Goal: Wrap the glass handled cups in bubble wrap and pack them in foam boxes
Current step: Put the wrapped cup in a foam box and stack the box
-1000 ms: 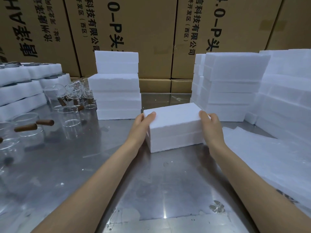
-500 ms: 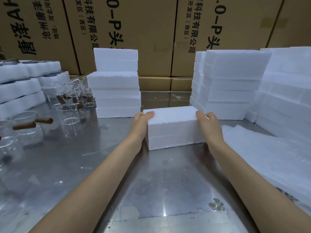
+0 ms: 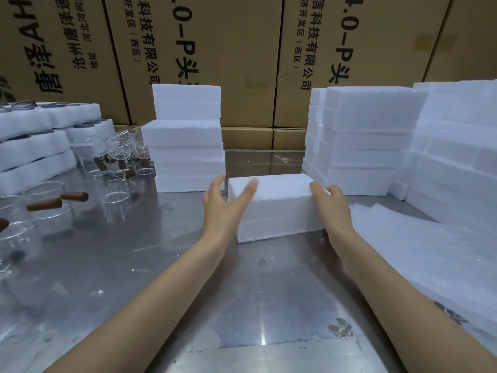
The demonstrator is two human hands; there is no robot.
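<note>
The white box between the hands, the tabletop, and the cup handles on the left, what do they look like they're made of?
The white box looks like expanded foam: matte, grainy surface, crumbly edges. The tabletop looks like bare sheet metal, probably stainless steel: grey, glossy, mirroring the cartons. The cup handles seem to be brown wood with a smooth finish, though plastic cannot be excluded.

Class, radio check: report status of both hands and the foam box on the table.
Left hand open beside the foam box. Right hand grips its right end. Box closed, flat on the steel table. Nothing blocking.
</note>
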